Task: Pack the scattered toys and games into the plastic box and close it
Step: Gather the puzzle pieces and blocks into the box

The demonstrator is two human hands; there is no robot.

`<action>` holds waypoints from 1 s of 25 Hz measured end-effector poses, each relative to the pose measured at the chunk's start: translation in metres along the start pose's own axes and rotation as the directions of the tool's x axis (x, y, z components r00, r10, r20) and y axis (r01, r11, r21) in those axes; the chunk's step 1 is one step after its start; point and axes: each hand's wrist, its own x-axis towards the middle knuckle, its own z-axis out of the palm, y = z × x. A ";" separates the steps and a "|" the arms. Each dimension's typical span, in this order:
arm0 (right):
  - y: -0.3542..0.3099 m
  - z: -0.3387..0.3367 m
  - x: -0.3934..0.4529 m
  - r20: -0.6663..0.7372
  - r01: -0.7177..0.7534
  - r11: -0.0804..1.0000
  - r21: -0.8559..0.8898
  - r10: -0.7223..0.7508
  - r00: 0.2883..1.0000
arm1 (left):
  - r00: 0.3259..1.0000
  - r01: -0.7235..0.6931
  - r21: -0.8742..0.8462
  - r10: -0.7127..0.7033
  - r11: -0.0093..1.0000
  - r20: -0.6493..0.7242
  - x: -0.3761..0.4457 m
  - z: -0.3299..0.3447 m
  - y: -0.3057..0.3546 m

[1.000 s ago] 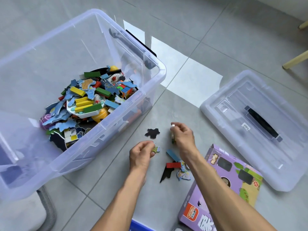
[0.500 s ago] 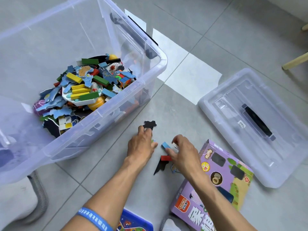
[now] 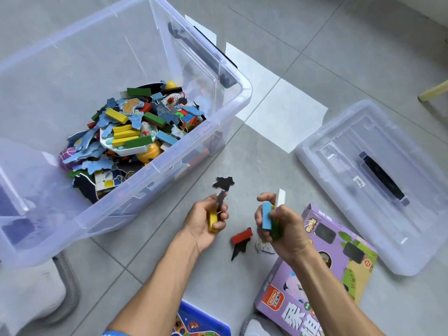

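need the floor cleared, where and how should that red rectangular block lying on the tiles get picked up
Pinch the red rectangular wooden block across its two long sides, coming straight down from above. It lies flat on the grey tiled floor, partly on a black jagged puzzle piece, so its top and long edges are exposed. Both hands look full, so unloading one first seems wise.

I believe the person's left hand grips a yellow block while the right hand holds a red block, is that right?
Not quite: in the head view the right hand holds a blue block; the red block lies on the floor. The left hand does grip a yellow block.
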 end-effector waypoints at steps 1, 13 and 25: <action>-0.004 -0.005 -0.009 0.083 0.002 0.998 0.067 -0.007 0.997 | 0.996 0.022 -0.053 -0.017 0.998 0.091 -0.004 0.000 0.003; -0.013 -0.028 -0.011 -0.332 0.017 0.826 -0.563 -0.245 0.911 | 0.621 -0.053 0.998 0.782 -0.025 0.053 0.004 0.002 0.027; -0.018 -0.061 0.010 0.093 -0.043 -0.351 -0.936 -0.361 0.928 | 0.781 -0.053 0.981 0.604 -0.186 0.157 0.025 0.003 0.035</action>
